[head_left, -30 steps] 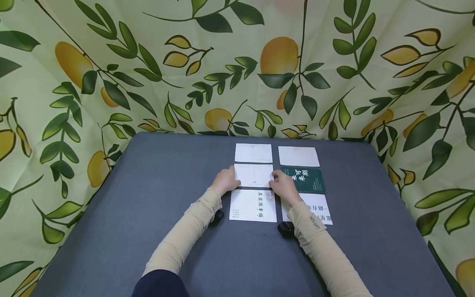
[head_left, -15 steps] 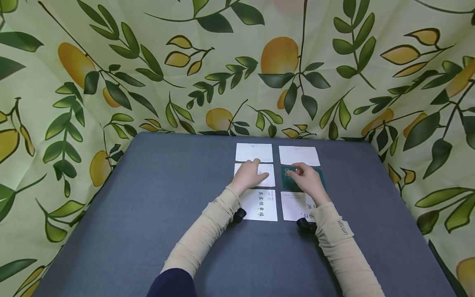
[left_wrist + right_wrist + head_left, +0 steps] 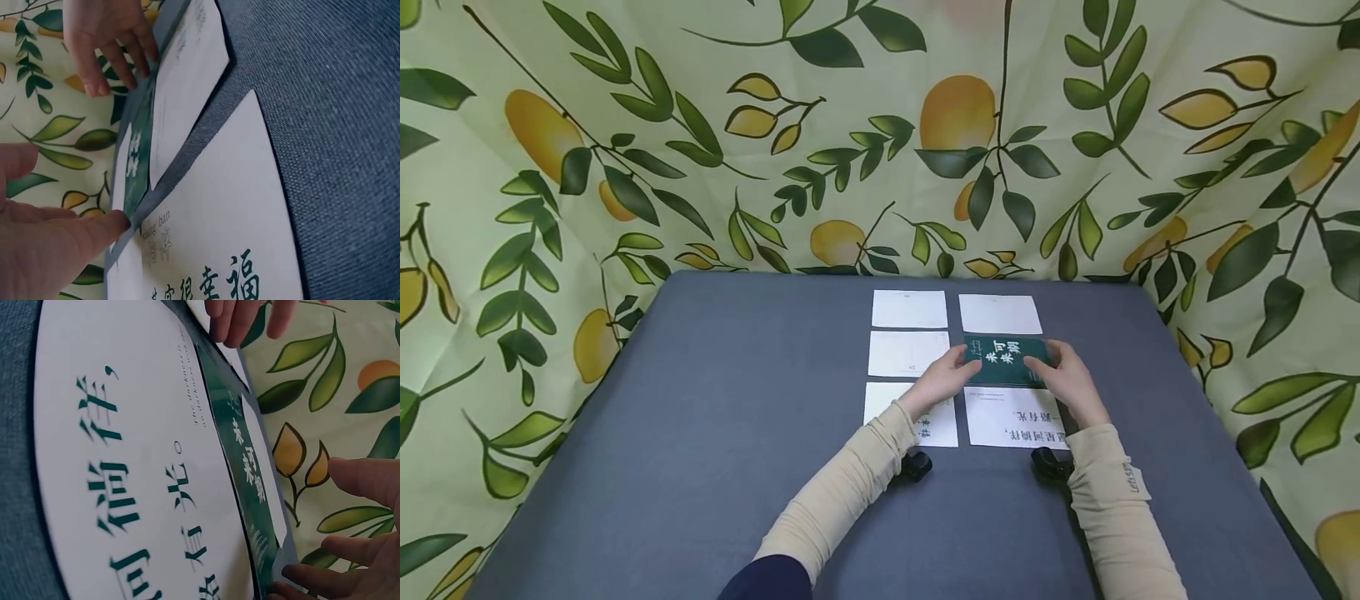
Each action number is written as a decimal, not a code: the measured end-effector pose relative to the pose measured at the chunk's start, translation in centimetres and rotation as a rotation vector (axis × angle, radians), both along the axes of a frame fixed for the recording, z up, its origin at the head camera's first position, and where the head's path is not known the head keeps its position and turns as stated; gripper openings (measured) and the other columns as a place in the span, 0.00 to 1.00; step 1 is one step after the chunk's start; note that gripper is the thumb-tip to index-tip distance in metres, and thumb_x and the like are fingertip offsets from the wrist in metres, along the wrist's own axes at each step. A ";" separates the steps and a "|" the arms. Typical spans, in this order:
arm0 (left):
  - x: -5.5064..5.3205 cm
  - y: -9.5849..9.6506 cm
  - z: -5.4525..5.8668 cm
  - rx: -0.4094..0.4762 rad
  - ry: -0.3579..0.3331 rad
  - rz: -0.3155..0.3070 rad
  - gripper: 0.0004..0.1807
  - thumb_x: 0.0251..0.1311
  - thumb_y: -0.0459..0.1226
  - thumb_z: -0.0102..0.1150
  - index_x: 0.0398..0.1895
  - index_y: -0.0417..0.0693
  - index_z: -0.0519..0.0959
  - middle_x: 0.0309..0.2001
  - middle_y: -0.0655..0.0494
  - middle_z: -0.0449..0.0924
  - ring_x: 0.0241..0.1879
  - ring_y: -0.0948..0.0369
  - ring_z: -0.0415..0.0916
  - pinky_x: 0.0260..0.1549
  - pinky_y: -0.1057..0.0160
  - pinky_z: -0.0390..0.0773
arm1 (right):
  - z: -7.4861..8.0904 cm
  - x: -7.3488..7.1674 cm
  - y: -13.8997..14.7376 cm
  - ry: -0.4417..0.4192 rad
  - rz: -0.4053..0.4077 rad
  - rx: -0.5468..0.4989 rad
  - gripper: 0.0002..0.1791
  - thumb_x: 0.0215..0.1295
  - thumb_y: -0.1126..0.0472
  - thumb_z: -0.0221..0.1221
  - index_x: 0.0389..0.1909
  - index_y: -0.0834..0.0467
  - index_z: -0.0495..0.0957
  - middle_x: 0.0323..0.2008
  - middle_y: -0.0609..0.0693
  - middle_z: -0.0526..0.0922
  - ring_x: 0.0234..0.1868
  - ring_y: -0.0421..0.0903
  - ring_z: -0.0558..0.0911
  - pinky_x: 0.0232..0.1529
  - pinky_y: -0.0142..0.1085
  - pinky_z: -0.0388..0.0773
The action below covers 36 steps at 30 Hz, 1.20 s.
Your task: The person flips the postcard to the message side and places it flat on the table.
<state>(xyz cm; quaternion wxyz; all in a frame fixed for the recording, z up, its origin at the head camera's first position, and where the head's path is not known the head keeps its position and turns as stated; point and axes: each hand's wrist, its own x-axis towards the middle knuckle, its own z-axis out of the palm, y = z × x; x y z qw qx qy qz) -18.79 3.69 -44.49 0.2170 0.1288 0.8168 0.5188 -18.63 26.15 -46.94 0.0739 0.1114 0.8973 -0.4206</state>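
A dark green card (image 3: 1000,372) with white lettering lies in the right-hand column of cards on the table. My left hand (image 3: 938,382) is at its left end, fingertips right at the edge, fingers fairly straight. At the opposite end my right hand (image 3: 1073,385) has its thumb over the card's corner and its other fingers extended beside it. Both wrist views show the hands facing each other across the green card, each with relaxed fingers. Just nearer lies a white card (image 3: 137,456) with green lettering. My left forearm partly covers another lettered white card (image 3: 219,181).
A pale card (image 3: 902,354) lies left of the green one. Behind are two more pale cards, one at the left (image 3: 910,309) and one at the right (image 3: 1000,314). The grey-blue tabletop (image 3: 760,358) ends at a leaf-patterned cloth backdrop (image 3: 850,192).
Both hands have left the middle-left white card and moved right to the two ends of the green card. The cards keep much the same layout.
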 end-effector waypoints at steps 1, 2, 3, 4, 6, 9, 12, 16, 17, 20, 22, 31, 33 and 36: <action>0.0 0.1 -0.2 0.033 -0.031 0.014 0.34 0.68 0.50 0.40 0.72 0.43 0.50 0.68 0.42 0.61 0.67 0.48 0.61 0.63 0.48 0.65 | -1.0 -0.4 0.6 -0.006 -0.008 -0.004 0.49 0.64 0.37 0.47 0.72 0.64 0.40 0.69 0.72 0.50 0.66 0.69 0.57 0.62 0.62 0.58; -0.1 0.3 -0.3 0.060 -0.052 0.023 0.34 0.69 0.51 0.37 0.72 0.44 0.50 0.68 0.42 0.61 0.68 0.48 0.60 0.63 0.46 0.63 | -2.1 -0.7 1.1 -0.008 -0.017 -0.007 0.51 0.63 0.34 0.47 0.72 0.63 0.38 0.69 0.71 0.49 0.67 0.69 0.56 0.62 0.62 0.58; -0.1 0.4 -0.5 0.085 -0.066 0.027 0.33 0.69 0.51 0.35 0.72 0.44 0.49 0.68 0.43 0.61 0.68 0.48 0.59 0.64 0.45 0.61 | -3.0 -1.0 1.5 -0.008 -0.027 -0.010 0.53 0.61 0.32 0.46 0.73 0.62 0.37 0.69 0.71 0.49 0.67 0.69 0.56 0.62 0.63 0.58; -0.2 0.5 -0.5 0.117 -0.090 0.031 0.34 0.70 0.51 0.34 0.72 0.44 0.49 0.69 0.44 0.59 0.69 0.48 0.57 0.65 0.45 0.60 | -3.9 -1.3 1.8 -0.006 -0.038 -0.009 0.54 0.60 0.30 0.46 0.73 0.61 0.36 0.70 0.71 0.49 0.67 0.68 0.56 0.62 0.63 0.58; -0.4 0.7 -0.6 0.185 -0.144 0.038 0.34 0.70 0.51 0.31 0.72 0.42 0.48 0.71 0.44 0.55 0.71 0.49 0.53 0.67 0.46 0.57 | -4.7 -1.6 2.1 -0.003 -0.046 -0.025 0.55 0.59 0.29 0.46 0.73 0.60 0.34 0.70 0.71 0.49 0.67 0.69 0.56 0.61 0.63 0.58; -0.6 1.0 -0.5 0.261 -0.225 0.049 0.34 0.71 0.51 0.27 0.72 0.38 0.45 0.73 0.43 0.48 0.73 0.49 0.47 0.68 0.51 0.55 | -4.7 -1.6 2.1 0.000 -0.063 -0.054 0.55 0.59 0.30 0.46 0.73 0.59 0.34 0.69 0.71 0.49 0.68 0.68 0.56 0.61 0.62 0.59; -0.7 1.2 -0.3 0.319 -0.275 0.073 0.34 0.72 0.50 0.25 0.72 0.37 0.44 0.73 0.42 0.44 0.73 0.49 0.46 0.69 0.54 0.56 | -4.3 -1.4 2.0 -0.013 -0.073 -0.067 0.54 0.60 0.31 0.47 0.73 0.59 0.34 0.69 0.71 0.50 0.68 0.68 0.56 0.61 0.61 0.60; -0.9 1.2 -0.3 0.402 -0.333 0.116 0.34 0.72 0.50 0.24 0.72 0.37 0.42 0.73 0.40 0.41 0.73 0.47 0.44 0.70 0.55 0.54 | -4.6 -1.5 2.1 -0.010 -0.096 -0.055 0.53 0.61 0.32 0.45 0.73 0.61 0.35 0.68 0.71 0.53 0.66 0.68 0.59 0.61 0.61 0.61; -1.0 1.1 -0.4 0.418 -0.343 0.126 0.34 0.72 0.50 0.24 0.72 0.37 0.41 0.73 0.39 0.41 0.73 0.47 0.44 0.70 0.55 0.53 | -4.9 -1.6 2.2 -0.002 -0.104 -0.044 0.53 0.61 0.31 0.44 0.73 0.61 0.35 0.67 0.71 0.55 0.66 0.68 0.60 0.60 0.61 0.62; -1.0 1.1 -0.4 0.455 -0.363 0.152 0.35 0.71 0.50 0.25 0.73 0.37 0.37 0.73 0.36 0.40 0.73 0.46 0.43 0.70 0.55 0.52 | -5.2 -1.6 2.4 0.002 -0.115 -0.040 0.53 0.61 0.31 0.44 0.72 0.63 0.36 0.66 0.71 0.57 0.65 0.67 0.61 0.60 0.60 0.63; -0.9 1.1 -0.4 0.465 -0.365 0.165 0.36 0.71 0.50 0.26 0.73 0.37 0.35 0.72 0.35 0.40 0.73 0.45 0.43 0.70 0.54 0.51 | -5.2 -1.6 2.5 0.001 -0.119 -0.035 0.53 0.62 0.31 0.43 0.72 0.64 0.37 0.66 0.71 0.57 0.65 0.67 0.61 0.60 0.60 0.62; -0.7 1.5 0.7 0.468 -0.324 0.214 0.36 0.71 0.53 0.28 0.73 0.39 0.42 0.68 0.37 0.53 0.70 0.46 0.52 0.69 0.52 0.54 | -5.0 -2.0 2.9 0.124 -0.216 -0.089 0.48 0.64 0.34 0.42 0.72 0.62 0.41 0.68 0.65 0.56 0.68 0.61 0.58 0.64 0.57 0.60; -0.7 1.7 1.0 0.444 -0.296 0.212 0.36 0.70 0.53 0.28 0.73 0.40 0.45 0.69 0.38 0.52 0.70 0.47 0.52 0.69 0.52 0.55 | -5.1 -2.2 2.8 0.196 -0.260 -0.105 0.45 0.65 0.33 0.41 0.72 0.59 0.47 0.67 0.62 0.59 0.66 0.57 0.61 0.63 0.54 0.62; -0.5 2.0 1.4 0.391 -0.244 0.211 0.36 0.70 0.54 0.27 0.72 0.42 0.47 0.71 0.41 0.48 0.71 0.48 0.48 0.69 0.49 0.54 | -5.4 -2.6 2.8 0.286 -0.320 -0.106 0.40 0.64 0.32 0.40 0.70 0.52 0.56 0.62 0.57 0.64 0.60 0.53 0.64 0.59 0.50 0.65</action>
